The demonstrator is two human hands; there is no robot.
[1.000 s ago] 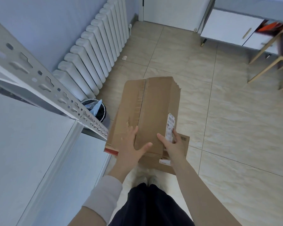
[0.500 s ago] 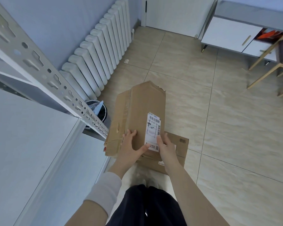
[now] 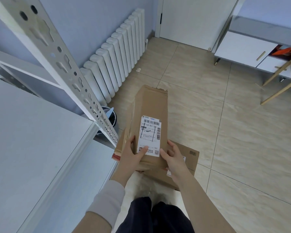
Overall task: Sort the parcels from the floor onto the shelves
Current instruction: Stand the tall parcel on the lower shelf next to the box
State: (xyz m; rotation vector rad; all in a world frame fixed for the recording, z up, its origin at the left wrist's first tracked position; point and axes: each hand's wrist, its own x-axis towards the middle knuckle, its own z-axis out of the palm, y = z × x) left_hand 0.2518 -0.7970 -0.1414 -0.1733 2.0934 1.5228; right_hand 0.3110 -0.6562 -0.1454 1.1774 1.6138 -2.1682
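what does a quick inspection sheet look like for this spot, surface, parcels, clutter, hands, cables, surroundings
surface: tiled floor; pale shelf board at left
job's things: long parcel held above the floor, label facing up; flat parcel lies below it, apparently on the floor
clutter: bin beside the shelf post; white scrap near the radiator
grippers: left hand and right hand grip the long parcel's near end, thumbs on top
cables: nothing seen
surroundings: door, white cabinet, wooden chair legs
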